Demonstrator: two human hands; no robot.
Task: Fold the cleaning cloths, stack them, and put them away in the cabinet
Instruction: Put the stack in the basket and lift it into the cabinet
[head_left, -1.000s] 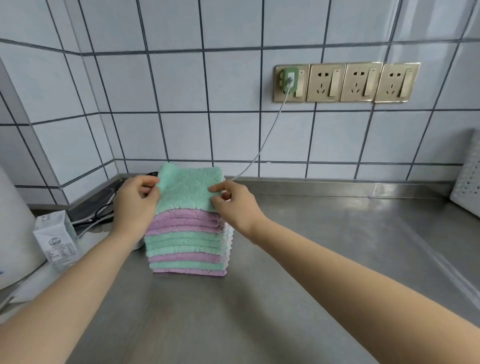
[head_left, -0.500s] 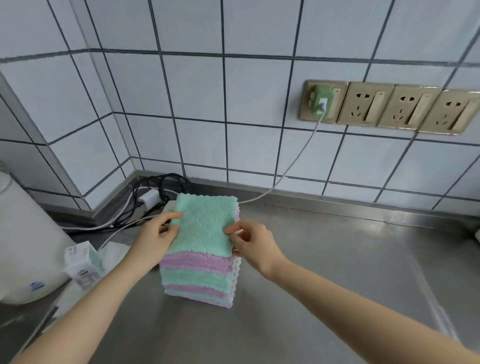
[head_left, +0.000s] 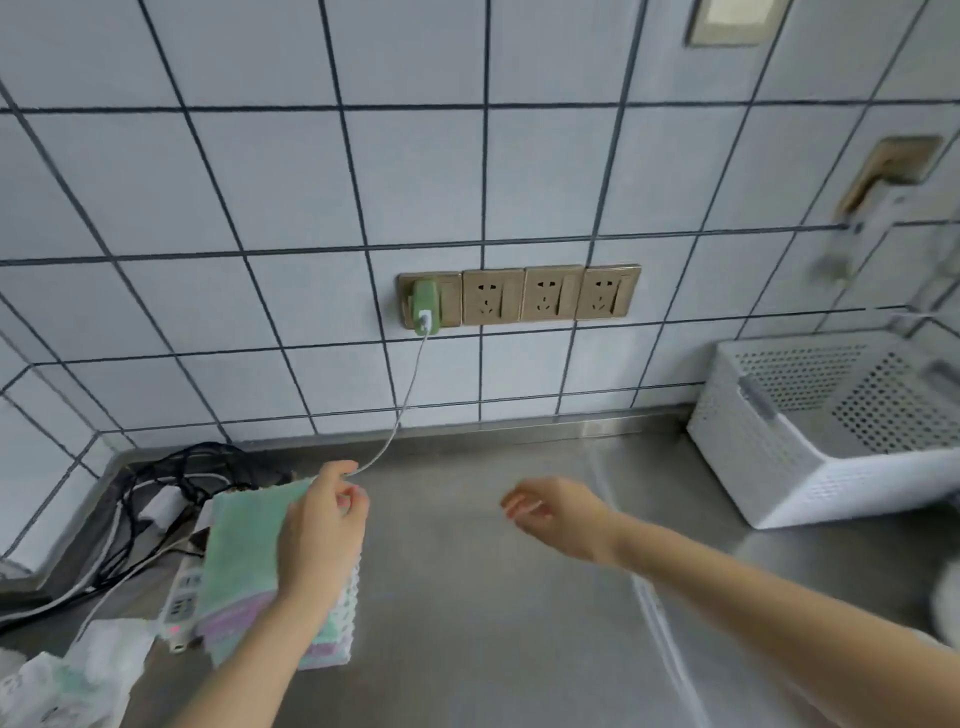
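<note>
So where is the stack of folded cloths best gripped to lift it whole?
Probably with a grip on its two opposite side faces, low down. The stack of cloths is tall and loose, so squeezing near the bottom keeps every layer. The left hand rests on top; the right hand is off it.

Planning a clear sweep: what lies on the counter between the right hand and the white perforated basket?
Head view: only bare steel counter between right hand and white perforated plastic basket.

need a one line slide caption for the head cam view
Left hand rests on a stack of folded green and pink cloths on the steel counter, right hand hovering free beside it.
</note>
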